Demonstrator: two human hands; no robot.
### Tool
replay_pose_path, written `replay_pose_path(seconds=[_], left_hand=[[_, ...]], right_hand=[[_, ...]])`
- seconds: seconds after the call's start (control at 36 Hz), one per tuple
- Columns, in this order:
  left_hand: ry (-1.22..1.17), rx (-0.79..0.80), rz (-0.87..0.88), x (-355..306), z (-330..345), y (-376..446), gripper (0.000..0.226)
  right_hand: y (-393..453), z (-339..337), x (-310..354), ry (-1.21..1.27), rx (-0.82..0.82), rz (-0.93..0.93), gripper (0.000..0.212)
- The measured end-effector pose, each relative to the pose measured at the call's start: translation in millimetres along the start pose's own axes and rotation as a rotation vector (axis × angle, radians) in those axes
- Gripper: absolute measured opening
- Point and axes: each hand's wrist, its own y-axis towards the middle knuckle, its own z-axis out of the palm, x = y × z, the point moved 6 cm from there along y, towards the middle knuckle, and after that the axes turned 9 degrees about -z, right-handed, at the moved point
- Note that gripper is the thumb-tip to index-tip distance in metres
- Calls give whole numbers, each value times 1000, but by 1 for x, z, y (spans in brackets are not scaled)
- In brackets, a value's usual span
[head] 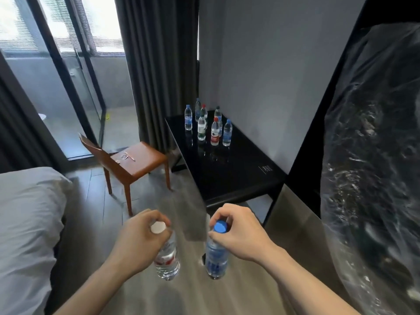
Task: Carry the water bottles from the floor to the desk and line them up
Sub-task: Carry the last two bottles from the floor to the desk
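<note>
Clear plastic fills both hands: the left hand point(138, 237) pinches a white-capped bottle point(167, 258) just under its cap, and the right hand point(238, 233) pinches a blue-capped bottle point(216, 258) the same way, fingers curled round each neck. Both bottles hang upright above the wood-look floor point(145, 201), near each other but apart. The white-capped one carries a red and white label, the blue-capped one a blue label; the print on neither can be read.

Ahead, bare floor runs from the hands to the near edge of the black desk point(229, 178), with a brown chair point(134, 162) off its left edge and a grey bed point(27, 223) at the left. A tall dark panel wrapped in clear film point(372, 155) stands close at the right.

Eight or so more bottles point(208, 123) stand upright in a loose cluster towards the desk's far end, near the wall. Their caps are blue, red and dark; one front bottle has a red label, and its lettering is too small to read. The near half of the glossy desktop carries only a small white mark near its right edge.
</note>
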Motion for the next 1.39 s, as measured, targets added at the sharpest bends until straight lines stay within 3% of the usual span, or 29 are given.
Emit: replay_pose_path(seconds=[0.44,0.58,0.92,1.11,1.39], left_hand=[[18,104,89,44,-51,230,10],[-17,100,90,47,-58,294,13],[48,133,21,63,-40,472,15],[40,94,45,51,-36,565,18],[22,174,69,28,-9,696,16]], right_hand=[[198,30,-22,95,-161,185,14],[263,39,-42,124,-131,200,13],[420,68,-141,205,-111,273,13],[499,52,-178,214,-109,264,13],[567,28,-248,200,-189,347,16]])
